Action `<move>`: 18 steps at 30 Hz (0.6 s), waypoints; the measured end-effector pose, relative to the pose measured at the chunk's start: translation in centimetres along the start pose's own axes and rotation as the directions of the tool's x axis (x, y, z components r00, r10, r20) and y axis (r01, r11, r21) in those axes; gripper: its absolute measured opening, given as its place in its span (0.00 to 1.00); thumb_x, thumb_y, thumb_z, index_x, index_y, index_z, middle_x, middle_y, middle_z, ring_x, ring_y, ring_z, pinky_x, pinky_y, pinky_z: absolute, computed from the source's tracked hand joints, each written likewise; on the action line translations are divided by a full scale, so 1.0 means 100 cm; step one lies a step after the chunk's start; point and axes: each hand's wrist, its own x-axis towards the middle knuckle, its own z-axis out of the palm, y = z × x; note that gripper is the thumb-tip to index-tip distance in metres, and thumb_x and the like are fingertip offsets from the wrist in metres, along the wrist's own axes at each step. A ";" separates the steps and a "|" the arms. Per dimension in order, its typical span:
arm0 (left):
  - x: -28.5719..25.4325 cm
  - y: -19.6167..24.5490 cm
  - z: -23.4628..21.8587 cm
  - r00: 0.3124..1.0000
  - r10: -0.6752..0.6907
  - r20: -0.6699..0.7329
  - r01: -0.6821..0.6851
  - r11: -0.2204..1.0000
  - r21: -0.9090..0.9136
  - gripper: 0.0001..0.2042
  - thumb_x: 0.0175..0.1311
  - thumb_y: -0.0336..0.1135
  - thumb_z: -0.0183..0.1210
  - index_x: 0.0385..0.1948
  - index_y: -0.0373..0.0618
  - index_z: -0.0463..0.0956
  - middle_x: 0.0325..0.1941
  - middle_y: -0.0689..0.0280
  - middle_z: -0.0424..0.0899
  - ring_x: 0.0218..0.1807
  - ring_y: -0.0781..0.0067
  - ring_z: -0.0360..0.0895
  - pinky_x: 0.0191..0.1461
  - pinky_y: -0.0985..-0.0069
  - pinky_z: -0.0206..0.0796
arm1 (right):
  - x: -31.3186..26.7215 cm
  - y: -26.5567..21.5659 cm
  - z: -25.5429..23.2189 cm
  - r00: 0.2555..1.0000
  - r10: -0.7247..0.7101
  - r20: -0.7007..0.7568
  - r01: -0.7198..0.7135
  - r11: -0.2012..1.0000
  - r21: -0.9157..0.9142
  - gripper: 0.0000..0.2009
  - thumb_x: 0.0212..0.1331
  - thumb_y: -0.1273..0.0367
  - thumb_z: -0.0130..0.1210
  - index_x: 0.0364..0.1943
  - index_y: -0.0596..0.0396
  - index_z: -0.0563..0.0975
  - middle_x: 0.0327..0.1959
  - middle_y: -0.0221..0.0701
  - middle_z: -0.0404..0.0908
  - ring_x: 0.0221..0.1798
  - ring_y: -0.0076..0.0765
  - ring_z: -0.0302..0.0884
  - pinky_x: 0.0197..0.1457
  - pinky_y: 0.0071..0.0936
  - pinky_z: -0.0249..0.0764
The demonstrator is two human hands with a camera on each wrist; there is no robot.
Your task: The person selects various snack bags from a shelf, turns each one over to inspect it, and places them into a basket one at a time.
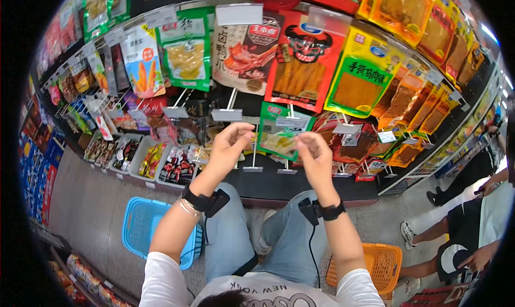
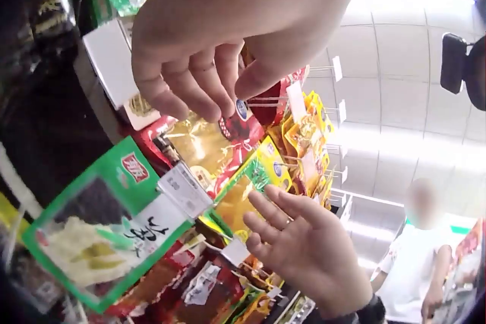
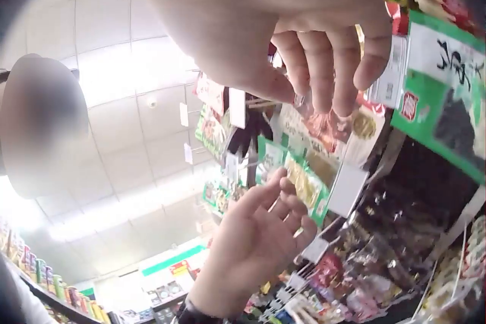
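Observation:
My left hand [image 1: 232, 145] and right hand [image 1: 317, 155] are raised on either side of a green packet [image 1: 272, 141] hanging from a rack hook. Neither holds anything, and their fingers bend loosely inward. In the left wrist view, the near left hand [image 2: 235, 28] hangs over the scene above the packet [image 2: 91, 252], with the right hand [image 2: 307, 252] lower down, palm showing. The right wrist view has the near right hand [image 3: 304, 28] beside the packet [image 3: 437, 88], and the left hand [image 3: 254, 240] below. A price tag [image 1: 291, 122] covers part of the packet.
Larger hanging packets, among them a red one [image 1: 300, 65] and a yellow one [image 1: 365, 73], fill the rack above. Bins of small packets [image 1: 178, 165] stand lower left. A blue basket [image 1: 144, 226] and an orange basket [image 1: 389, 261] flank my legs. People stand at the right.

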 end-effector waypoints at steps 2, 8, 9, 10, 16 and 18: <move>0.018 -0.004 0.014 0.999 0.038 0.014 -0.038 0.999 -0.027 0.12 0.62 0.28 0.53 0.47 0.39 0.72 0.42 0.66 0.78 0.38 0.82 0.73 0.43 0.82 0.66 | 0.022 -0.010 -0.014 0.999 0.011 -0.040 -0.011 1.000 -0.008 0.11 0.58 0.75 0.53 0.45 0.59 0.71 0.44 0.32 0.77 0.42 0.20 0.74 0.43 0.17 0.70; 0.081 -0.009 0.045 0.975 0.218 -0.050 -0.215 0.975 0.062 0.22 0.58 0.27 0.54 0.56 0.39 0.64 0.53 0.56 0.74 0.52 0.69 0.73 0.53 0.74 0.65 | 0.093 -0.007 -0.035 0.971 -0.125 -0.203 0.087 0.978 -0.188 0.21 0.55 0.72 0.55 0.54 0.60 0.67 0.53 0.39 0.71 0.55 0.34 0.70 0.53 0.27 0.71; 0.091 -0.010 0.049 0.957 0.276 -0.088 -0.261 0.954 0.149 0.23 0.57 0.28 0.55 0.56 0.38 0.64 0.53 0.54 0.73 0.53 0.65 0.72 0.55 0.73 0.64 | 0.099 -0.016 -0.035 0.975 -0.108 -0.193 0.065 0.973 -0.221 0.24 0.54 0.70 0.57 0.56 0.60 0.65 0.55 0.43 0.69 0.59 0.43 0.67 0.56 0.34 0.69; 0.103 -0.016 0.051 0.934 0.335 -0.121 -0.301 0.924 0.236 0.24 0.56 0.29 0.56 0.57 0.38 0.63 0.53 0.52 0.73 0.54 0.62 0.72 0.56 0.71 0.63 | 0.108 -0.012 -0.038 0.968 -0.129 -0.215 0.065 0.957 -0.282 0.25 0.54 0.69 0.57 0.56 0.60 0.65 0.55 0.43 0.69 0.60 0.44 0.67 0.56 0.35 0.69; 0.143 -0.033 0.053 0.921 0.308 -0.238 -0.155 0.851 0.502 0.28 0.47 0.33 0.57 0.52 0.30 0.64 0.49 0.47 0.75 0.53 0.50 0.72 0.58 0.68 0.61 | 0.145 0.030 -0.049 0.962 -0.131 -0.241 0.016 0.904 -0.428 0.28 0.53 0.66 0.58 0.57 0.62 0.63 0.56 0.47 0.68 0.59 0.47 0.68 0.56 0.35 0.67; 0.140 -0.020 0.055 0.949 0.220 -0.227 -0.091 0.877 0.471 0.25 0.47 0.32 0.56 0.50 0.30 0.65 0.47 0.48 0.77 0.51 0.52 0.74 0.57 0.68 0.62 | 0.152 0.042 -0.049 0.961 -0.161 -0.225 0.060 0.916 -0.398 0.26 0.53 0.67 0.58 0.55 0.62 0.64 0.52 0.46 0.73 0.54 0.45 0.73 0.54 0.33 0.69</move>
